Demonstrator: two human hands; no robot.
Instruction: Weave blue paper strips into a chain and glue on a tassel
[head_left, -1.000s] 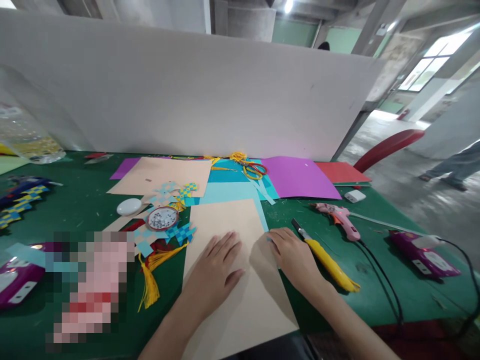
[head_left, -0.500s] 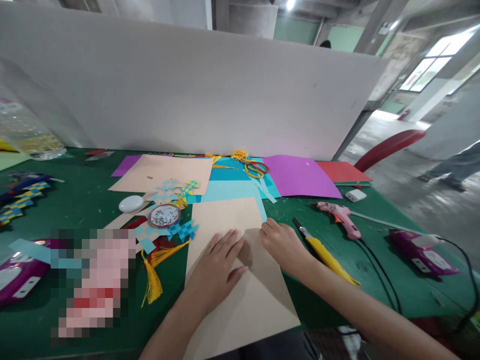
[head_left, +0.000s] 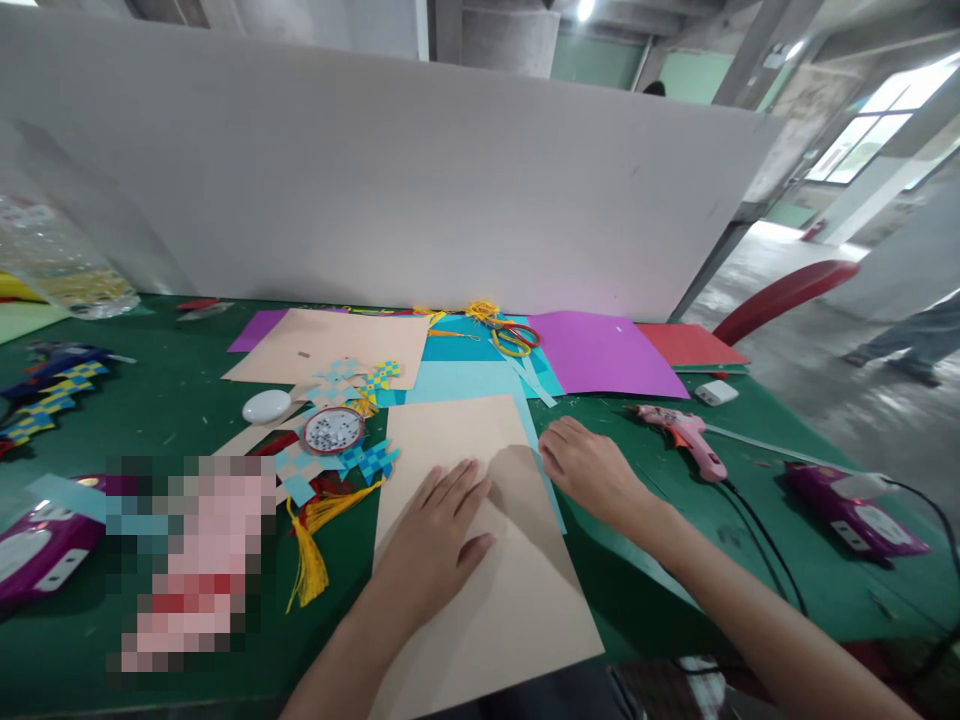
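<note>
On peach sheet (head_left: 480, 620) — left fingers (head_left: 450, 490) flat, empty; right fingers (head_left: 557, 437) curled, hold unclear — round dish (head_left: 334, 452): tiny bits (head_left: 334, 428).

Bare hands (head_left: 435, 530), dark clothing (head_left: 555, 697)

Two hands (head_left: 433, 530) (head_left: 589, 465), two beige sheets (head_left: 487, 610) (head_left: 352, 345)

A beige rectangular paper sheet (head_left: 517, 600) lies on the green tabletop (head_left: 176, 395), overlapping a light-blue paper sheet (head_left: 472, 381) behind it. Left of both are a round red-rimmed dish (head_left: 333, 430) and, nearer, a yellow thread tassel (head_left: 307, 568). To the right lies a pink plastic glue gun (head_left: 703, 450), with a purple-and-white power strip (head_left: 851, 515) farther right. Behind, red-and-yellow-handled scissors (head_left: 527, 330) lie between a second beige paper sheet (head_left: 352, 340) and a purple paper sheet (head_left: 607, 352). A white upright board (head_left: 375, 190) stands behind them.
</note>
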